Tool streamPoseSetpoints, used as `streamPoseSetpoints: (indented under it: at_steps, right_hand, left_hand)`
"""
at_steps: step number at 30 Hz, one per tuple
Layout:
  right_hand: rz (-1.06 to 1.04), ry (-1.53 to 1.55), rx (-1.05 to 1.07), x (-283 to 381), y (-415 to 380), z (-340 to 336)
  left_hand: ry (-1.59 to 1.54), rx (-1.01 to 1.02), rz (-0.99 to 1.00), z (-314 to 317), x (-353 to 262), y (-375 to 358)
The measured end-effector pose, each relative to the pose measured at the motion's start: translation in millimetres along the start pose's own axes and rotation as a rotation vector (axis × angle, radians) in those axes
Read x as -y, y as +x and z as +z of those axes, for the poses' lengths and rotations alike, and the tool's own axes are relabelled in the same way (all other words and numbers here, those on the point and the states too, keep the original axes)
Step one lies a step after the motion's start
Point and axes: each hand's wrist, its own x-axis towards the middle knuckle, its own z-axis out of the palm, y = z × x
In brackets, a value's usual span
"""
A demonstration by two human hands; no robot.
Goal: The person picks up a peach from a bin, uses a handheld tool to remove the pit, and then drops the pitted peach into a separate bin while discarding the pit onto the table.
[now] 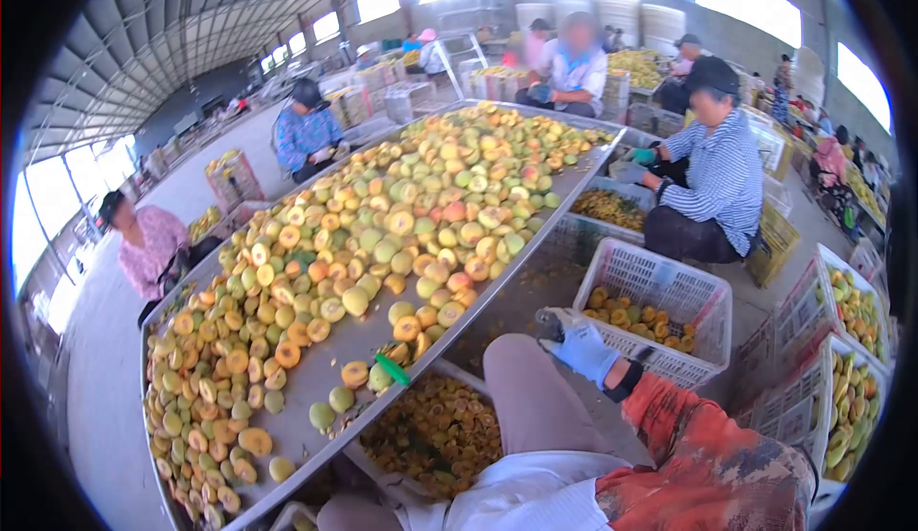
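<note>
My right hand, in a blue glove with dark fingertips, hangs above my raised knee, beside a white plastic crate with halved yellow fruit in it. Its fingers look slightly apart with nothing visible between them, though they are small and blurred. My left hand is out of view. A green object like a handle lies at the near edge of the metal table. Heaped over that table are yellow-green peach- or apricot-like fruits, many cut in half.
Below the table edge, a container holds cut fruit pieces. Fruit-filled crates stand at the right. A person in a striped top sits at the table's right side; others sit across it and at its left.
</note>
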Motion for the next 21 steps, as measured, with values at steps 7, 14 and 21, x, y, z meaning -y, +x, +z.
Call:
streamPoseSetpoints:
  at_steps: [7, 14, 21]
  right_hand:
    - [0.001, 0.186, -0.049, 10.7, 89.8, 47.3]
    - [-0.263, -0.114, 0.286, 20.8, 119.9, 92.9]
    - [-0.331, -0.100, 0.232, 21.6, 187.9, 146.0]
  left_hand:
    - [0.764, 0.322, 0.238, 32.8, 51.9, 77.0]
    - [1.355, 0.684, 0.698, 143.7, 102.9, 125.9]
    - [1.229, 0.956, 0.363, 126.8, 140.2, 161.0]
